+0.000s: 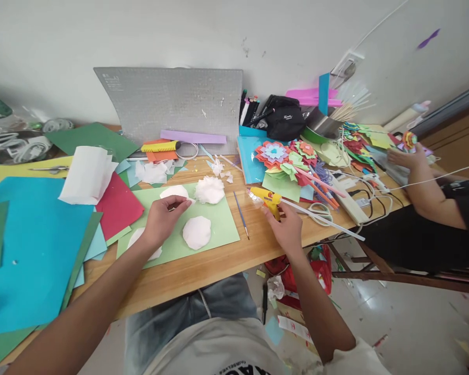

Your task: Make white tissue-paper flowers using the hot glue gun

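Note:
My right hand (286, 228) is wrapped round the grip of a yellow hot glue gun (266, 197), its nozzle pointing left and a long glue stick (322, 219) trailing out behind. Thumb and forefinger of my left hand (166, 217) pinch a small white scrap (190, 200), which looks like paper, above a light green sheet (219, 229). On that sheet lie white paper rounds, one (196, 233) in front of my fingers and others partly hidden by my hand and forearm. A ruffled white paper puff (209, 190) sits at the sheet's back. A thin blue paintbrush (241, 214) lies between the hands.
Coloured paper sheets (35, 234) and a white paper stack (88, 176) cover the left. A yellow utility knife (161, 146) lies behind, before a leaning grey cutting mat (180, 99). Paper flowers (275, 154), scissors (321, 212) and a power strip (349, 200) crowd the right, beside another person's arm (426, 179).

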Demonstrator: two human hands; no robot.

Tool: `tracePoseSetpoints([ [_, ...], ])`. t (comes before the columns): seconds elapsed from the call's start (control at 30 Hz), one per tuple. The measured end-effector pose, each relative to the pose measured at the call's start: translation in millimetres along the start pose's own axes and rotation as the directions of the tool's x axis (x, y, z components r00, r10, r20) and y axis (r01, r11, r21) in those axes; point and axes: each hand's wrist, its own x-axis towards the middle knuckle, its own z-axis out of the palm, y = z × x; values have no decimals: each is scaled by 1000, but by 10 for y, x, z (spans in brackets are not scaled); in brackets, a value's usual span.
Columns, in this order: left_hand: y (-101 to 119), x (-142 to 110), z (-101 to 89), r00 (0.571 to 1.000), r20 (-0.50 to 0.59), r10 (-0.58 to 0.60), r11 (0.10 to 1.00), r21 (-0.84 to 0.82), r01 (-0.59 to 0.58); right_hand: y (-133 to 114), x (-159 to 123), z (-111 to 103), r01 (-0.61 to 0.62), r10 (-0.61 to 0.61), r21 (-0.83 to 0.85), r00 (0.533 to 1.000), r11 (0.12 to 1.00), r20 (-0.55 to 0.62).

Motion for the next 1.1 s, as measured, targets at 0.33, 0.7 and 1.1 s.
tracePoseSetpoints([
  [0.33, -20, 9, 11, 999, 30, -15, 1000, -26, 16, -53, 144, 67, 51, -78, 161, 983, 986, 168],
  [0.7, -52, 18, 19, 998, 70, 1, 999, -49, 3, -766, 56, 252, 20, -216, 409, 872, 912, 439],
  [1.1, -136, 41, 38, 997, 74, 6, 995, -100, 1, -918, 99, 422, 239, -240, 49, 901, 970, 362],
])
